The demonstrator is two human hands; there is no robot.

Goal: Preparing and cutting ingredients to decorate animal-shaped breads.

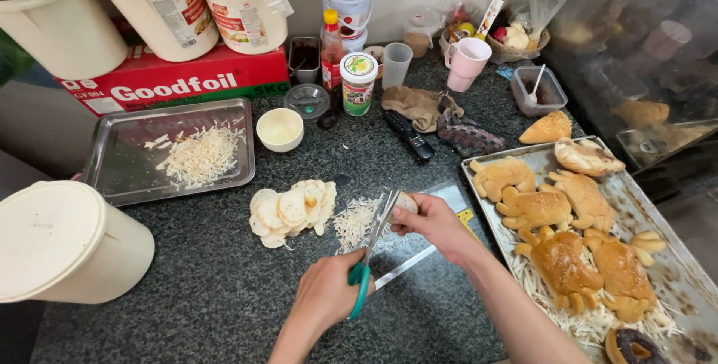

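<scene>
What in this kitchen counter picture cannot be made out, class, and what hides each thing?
Head view only:
- Piece in the right hand: mostly hidden by its fingers and the scissors.
- Scissors' handles: covered by the left hand.
- Doughnut: cut off by the bottom edge.
- Contents of the white lidded bucket: hidden by its lid.
- Things behind the glass at right: blurred by reflections.

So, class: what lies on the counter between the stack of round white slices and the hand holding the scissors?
A small heap of white shreds lies there on the dark counter, seen in the head view.
</scene>
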